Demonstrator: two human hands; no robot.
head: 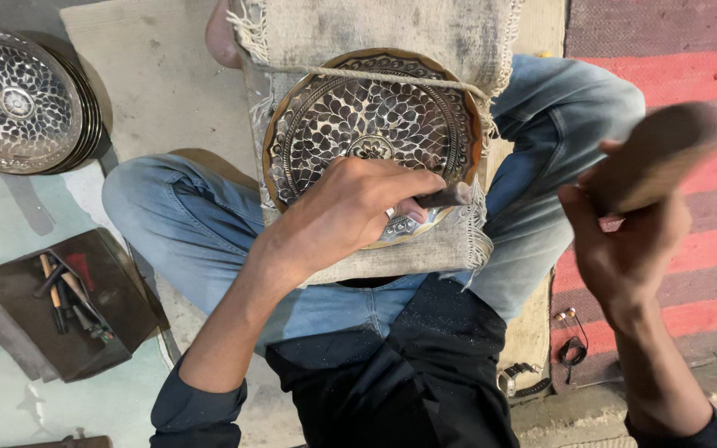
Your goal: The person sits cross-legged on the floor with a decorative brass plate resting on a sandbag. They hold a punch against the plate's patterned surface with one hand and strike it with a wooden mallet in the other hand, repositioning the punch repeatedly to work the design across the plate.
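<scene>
The person sits cross-legged on the floor with an engraved round plate point(373, 124) propped on a cloth pad point(425, 37) across the lap, between the knees in blue jeans. A cord point(392, 79) runs over the plate's upper part and holds it against the pad.

The left hand point(350, 207) rests on the plate's lower half, its grip closed tight around a short dark chisel point(446, 197), whose blunt end sticks out to the right past the fingers. The tip is hidden under the hand, so its contact with the metal cannot be told.

The right hand point(624, 241) is raised well apart to the right of the plate, its grip wrapped around a wooden mallet point(653, 153), which is blurred.

At upper left a stack of similar plates point(22, 99) lies on the floor. At lower left an open dark box point(64, 303) holds several tools point(64, 290). Earphones point(573, 336) lie on the red striped rug point(690, 83) near the right knee.
</scene>
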